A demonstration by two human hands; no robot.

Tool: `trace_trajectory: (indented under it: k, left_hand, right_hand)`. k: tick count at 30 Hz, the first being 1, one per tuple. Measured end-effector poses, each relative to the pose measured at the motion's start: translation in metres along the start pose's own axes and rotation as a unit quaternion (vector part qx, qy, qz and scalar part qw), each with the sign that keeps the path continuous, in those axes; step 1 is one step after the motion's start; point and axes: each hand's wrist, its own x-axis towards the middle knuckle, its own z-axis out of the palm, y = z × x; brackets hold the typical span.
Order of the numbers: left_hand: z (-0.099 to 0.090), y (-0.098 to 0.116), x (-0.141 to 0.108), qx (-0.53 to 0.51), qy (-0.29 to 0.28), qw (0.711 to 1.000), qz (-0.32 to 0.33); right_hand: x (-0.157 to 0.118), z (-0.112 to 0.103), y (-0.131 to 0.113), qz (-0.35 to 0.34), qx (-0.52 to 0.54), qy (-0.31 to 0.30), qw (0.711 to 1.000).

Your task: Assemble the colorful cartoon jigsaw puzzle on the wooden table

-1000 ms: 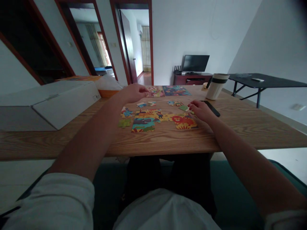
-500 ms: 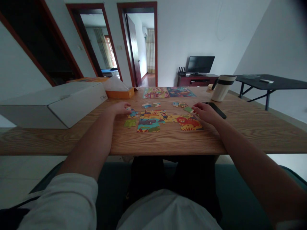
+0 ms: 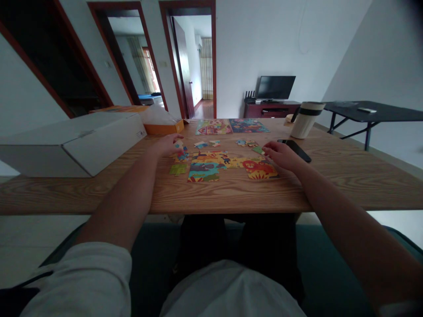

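Note:
A partly joined jigsaw puzzle lies on the wooden table in front of me, with a hippo section (image 3: 204, 171) at left and a red lion section (image 3: 260, 168) at right, linked by a yellow strip along the top. My left hand (image 3: 168, 146) is over blue puzzle pieces (image 3: 183, 156) at the left, its fingers apart. Below them rests a green puzzle piece (image 3: 178, 169). My right hand (image 3: 280, 154) is beside another green piece (image 3: 258, 150), fingertips bent together and pointing down; what they hold, if anything, is hidden.
Loose pieces (image 3: 201, 144) and a joined pair (image 3: 247, 143) lie beyond the puzzle. Two picture sheets (image 3: 233, 126) are farther back. A white box (image 3: 99, 141) and an orange box (image 3: 164, 128) stand left; a phone (image 3: 295, 150) and a cup (image 3: 306, 121) are right.
My left hand's fingers have lifted and spread, uncovering more of the blue pieces. The right hand has shifted slightly left, closer to the green piece. The puzzle sections look the same.

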Motion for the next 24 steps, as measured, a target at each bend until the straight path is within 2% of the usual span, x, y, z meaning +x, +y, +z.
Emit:
trace_trajectory:
  k: [7,12,18,24]
  left_hand:
    - [-0.005,0.035,-0.016,-0.150,-0.022,0.988,0.040]
    - [-0.003,0.056,-0.024,-0.206,-0.046,0.977,0.043]
    - [-0.001,0.058,-0.024,-0.229,-0.050,0.971,0.045]
    - [-0.004,0.048,-0.020,-0.259,-0.020,0.965,0.029]
  right_hand:
    - [-0.002,-0.001,-0.004,-0.001,-0.027,-0.007,1.000]
    - [-0.002,-0.001,-0.006,0.014,-0.024,-0.015,1.000]
    - [-0.003,-0.001,-0.009,0.018,-0.019,-0.015,1.000]
    - [-0.003,-0.001,-0.008,0.017,-0.016,-0.004,1.000]
